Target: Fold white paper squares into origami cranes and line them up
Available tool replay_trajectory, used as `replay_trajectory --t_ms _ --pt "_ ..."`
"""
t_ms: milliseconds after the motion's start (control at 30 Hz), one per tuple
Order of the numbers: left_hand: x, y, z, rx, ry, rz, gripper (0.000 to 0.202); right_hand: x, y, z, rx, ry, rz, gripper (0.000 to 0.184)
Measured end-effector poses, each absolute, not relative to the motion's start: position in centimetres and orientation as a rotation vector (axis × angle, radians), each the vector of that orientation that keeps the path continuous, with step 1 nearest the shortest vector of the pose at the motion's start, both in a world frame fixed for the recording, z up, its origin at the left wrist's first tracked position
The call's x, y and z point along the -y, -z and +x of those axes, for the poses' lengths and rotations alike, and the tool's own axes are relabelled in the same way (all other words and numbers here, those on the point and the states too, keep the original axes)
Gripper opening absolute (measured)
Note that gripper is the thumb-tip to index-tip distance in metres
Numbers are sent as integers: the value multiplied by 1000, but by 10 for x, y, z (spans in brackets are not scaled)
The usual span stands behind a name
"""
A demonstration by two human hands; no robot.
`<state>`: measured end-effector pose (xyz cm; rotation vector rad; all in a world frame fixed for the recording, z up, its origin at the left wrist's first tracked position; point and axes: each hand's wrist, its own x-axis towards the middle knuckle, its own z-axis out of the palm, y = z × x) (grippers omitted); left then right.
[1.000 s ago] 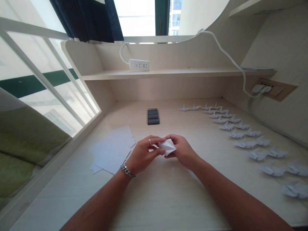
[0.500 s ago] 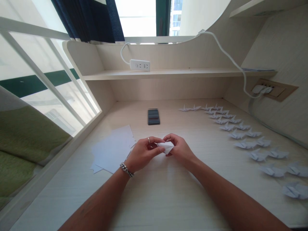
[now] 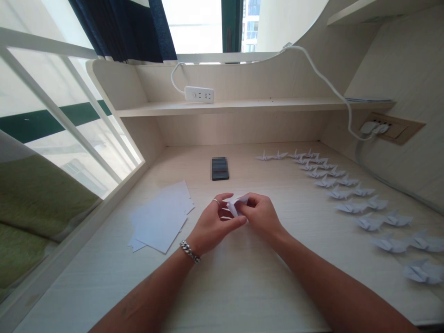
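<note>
Both my hands meet over the middle of the pale wooden desk (image 3: 243, 286), pinching a small folded white paper piece (image 3: 236, 205). My left hand (image 3: 213, 224), with a ring and a chain bracelet, grips its left side with closed fingers. My right hand (image 3: 262, 215) holds the right side, fingers curled over the paper. Most of the folded piece is hidden between the fingers.
A stack of white paper sheets (image 3: 159, 217) lies left of my hands. A dark phone (image 3: 219, 168) rests farther back. Several finished paper cranes (image 3: 350, 192) line the right side in rows. A power strip (image 3: 199, 94) sits on the shelf; a wall socket (image 3: 385, 127) is at right.
The folded paper has been turned and squeezed narrower between my fingers; it showed a broad flat face a second ago. Both hands stayed in nearly the same spot.
</note>
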<state>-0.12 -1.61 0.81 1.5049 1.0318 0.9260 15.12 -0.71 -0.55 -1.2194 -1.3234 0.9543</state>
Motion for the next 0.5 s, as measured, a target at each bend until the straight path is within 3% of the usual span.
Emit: replay_trajectory --t_ms 300,500 --pt "17 -6 0 -1399 -935 1933 24 11 4 149 1523 -782 -1339 10" --pt "17 -12 -2 -1636 -878 2082 24 16 -2 148 1574 -636 -1320 14"
